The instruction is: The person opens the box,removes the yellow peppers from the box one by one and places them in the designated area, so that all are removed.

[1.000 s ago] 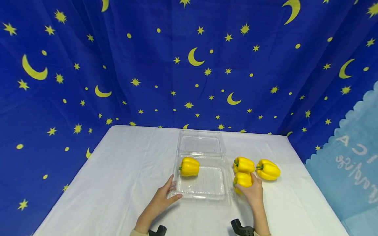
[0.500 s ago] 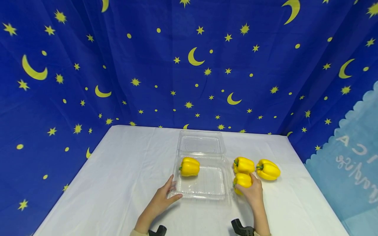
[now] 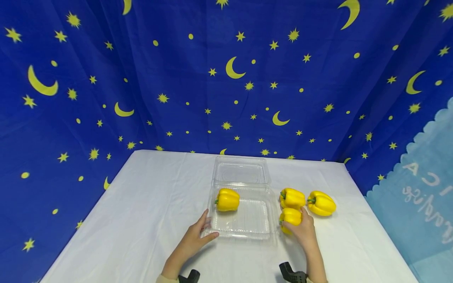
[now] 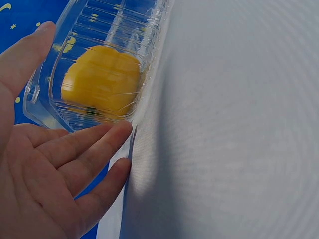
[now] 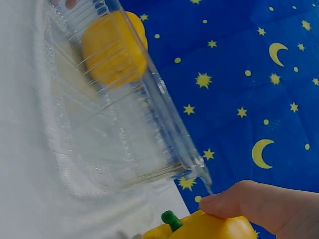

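A clear plastic clamshell container lies open on the table, its lid folded back. One yellow bell pepper sits in its left part, also visible through the wall in the left wrist view. Along the container's front left side is my left hand, fingers extended, with fingertips at the wall. My right hand grips another yellow bell pepper just right of the container, thumb on top. Its green stem shows in the right wrist view; most of that hand's fingers are hidden there.
Two more yellow peppers lie at the right: one pepper directly behind the gripped one, another pepper farther right. A white cloth covers the table. Blue star-patterned curtains stand behind and at the sides.
The right hand and its pepper have shifted very slightly toward the front, and the right wrist a little to the right. The left hand and container look unmoved.
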The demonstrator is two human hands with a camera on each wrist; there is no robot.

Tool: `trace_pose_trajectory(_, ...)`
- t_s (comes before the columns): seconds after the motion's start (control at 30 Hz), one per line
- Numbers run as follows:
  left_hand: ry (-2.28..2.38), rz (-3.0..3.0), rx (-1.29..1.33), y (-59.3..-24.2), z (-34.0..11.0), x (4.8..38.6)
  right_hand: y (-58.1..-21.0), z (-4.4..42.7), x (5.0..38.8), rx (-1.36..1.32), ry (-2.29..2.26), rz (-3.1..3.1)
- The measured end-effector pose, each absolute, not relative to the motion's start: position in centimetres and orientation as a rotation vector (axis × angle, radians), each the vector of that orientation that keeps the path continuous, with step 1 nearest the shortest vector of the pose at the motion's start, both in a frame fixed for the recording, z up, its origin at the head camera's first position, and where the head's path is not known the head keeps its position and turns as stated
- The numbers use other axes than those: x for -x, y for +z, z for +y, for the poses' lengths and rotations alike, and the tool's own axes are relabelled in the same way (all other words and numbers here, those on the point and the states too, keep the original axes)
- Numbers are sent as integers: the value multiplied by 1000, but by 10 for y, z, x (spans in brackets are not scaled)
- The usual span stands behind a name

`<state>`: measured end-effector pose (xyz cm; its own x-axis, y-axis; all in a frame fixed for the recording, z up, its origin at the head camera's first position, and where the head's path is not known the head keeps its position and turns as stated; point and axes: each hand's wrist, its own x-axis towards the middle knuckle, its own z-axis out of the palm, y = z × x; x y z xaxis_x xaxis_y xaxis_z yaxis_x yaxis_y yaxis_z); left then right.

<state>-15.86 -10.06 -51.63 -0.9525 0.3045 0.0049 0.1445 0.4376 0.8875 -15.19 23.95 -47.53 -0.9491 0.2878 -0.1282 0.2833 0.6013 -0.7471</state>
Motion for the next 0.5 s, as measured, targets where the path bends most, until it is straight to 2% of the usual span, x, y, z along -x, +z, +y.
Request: trace_pose_trajectory(0.5, 1538, 2525, -384, -516, -101, 158, -464, 246, 149, 464, 1265, -2787)
